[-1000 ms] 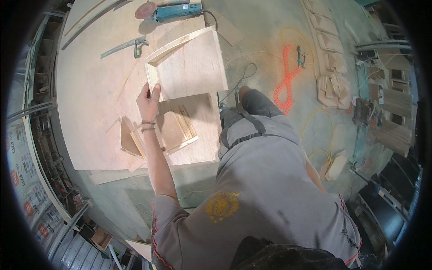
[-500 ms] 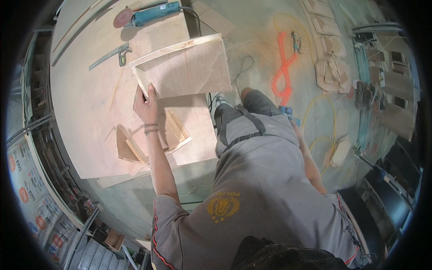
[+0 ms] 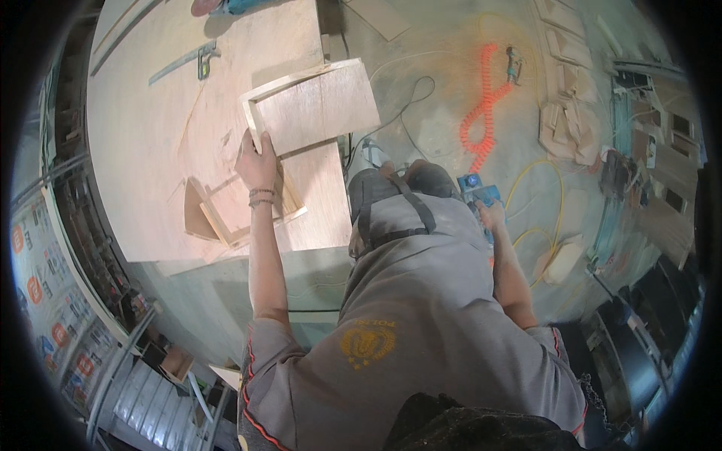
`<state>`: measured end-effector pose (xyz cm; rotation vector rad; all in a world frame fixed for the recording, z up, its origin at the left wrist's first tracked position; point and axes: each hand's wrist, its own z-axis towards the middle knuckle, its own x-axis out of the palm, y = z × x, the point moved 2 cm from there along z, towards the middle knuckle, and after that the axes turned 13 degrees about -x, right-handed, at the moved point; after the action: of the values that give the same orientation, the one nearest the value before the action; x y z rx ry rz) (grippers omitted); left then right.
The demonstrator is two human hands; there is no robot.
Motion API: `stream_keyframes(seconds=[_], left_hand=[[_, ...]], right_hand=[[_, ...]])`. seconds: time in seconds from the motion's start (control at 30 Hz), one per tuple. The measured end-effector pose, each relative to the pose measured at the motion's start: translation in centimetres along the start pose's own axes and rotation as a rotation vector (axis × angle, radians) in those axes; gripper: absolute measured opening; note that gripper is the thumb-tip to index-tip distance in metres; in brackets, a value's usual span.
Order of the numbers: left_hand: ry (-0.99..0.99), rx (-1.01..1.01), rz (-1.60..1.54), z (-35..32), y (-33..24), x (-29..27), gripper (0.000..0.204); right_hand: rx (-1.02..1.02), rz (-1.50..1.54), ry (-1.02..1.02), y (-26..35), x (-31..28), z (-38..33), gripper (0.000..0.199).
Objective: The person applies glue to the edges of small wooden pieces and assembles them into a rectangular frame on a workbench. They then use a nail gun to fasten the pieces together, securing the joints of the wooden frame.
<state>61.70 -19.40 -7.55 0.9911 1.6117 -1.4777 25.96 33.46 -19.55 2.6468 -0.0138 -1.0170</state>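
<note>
My left hand is closed on the near-left corner of a shallow wooden box piece, a pale plywood panel with raised strips along its far and left edges. It is over the right part of the plywood worktable. At my right side, my right hand is wrapped round the handle of a blue nail gun, held off the table. An orange coiled air hose runs from the tool. Under my left wrist, a small open wooden frame lies on the table, partly hidden by my arm.
A combination square and an angle grinder lie on the table's far part. Wooden pieces are stacked on the floor at the right. A yellow hose and a dark cable trail over the floor.
My right hand has lifted the nail gun forward into fuller view. The box piece in my left hand has moved nearer and slightly right over the table.
</note>
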Motion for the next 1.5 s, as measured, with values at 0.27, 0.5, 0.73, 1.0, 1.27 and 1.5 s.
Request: stream_keyframes(seconds=[0.27,0.5,0.73,1.0,1.27,1.5], left_hand=[[-0.045,0.044,0.113,2.6,-1.2,1.9,0.051],[-0.244,0.338,0.045,4.5,-8.5,4.0,0.053],[-0.280,0.419,0.158,6.6,-13.0,10.7,0.046],[-0.333,0.402,0.117,7.9,-12.3,11.8,0.044],[-0.326,0.402,0.139,8.8,-12.5,12.0,0.040],[-0.301,0.418,0.105,9.0,-12.0,12.0,0.035]], right_hand=[[-0.316,0.006,-0.116,6.0,-1.5,0.3,0.082],[-0.522,0.074,-0.250,17.7,-4.3,-2.2,0.073],[-0.588,0.528,-0.056,27.3,-5.0,-6.6,0.038],[-0.531,0.865,0.102,32.4,-1.8,-10.9,0.029],[-0.370,1.073,0.169,32.4,-0.2,-11.9,0.028],[-0.449,1.044,0.117,37.4,-1.4,-8.8,0.030]])
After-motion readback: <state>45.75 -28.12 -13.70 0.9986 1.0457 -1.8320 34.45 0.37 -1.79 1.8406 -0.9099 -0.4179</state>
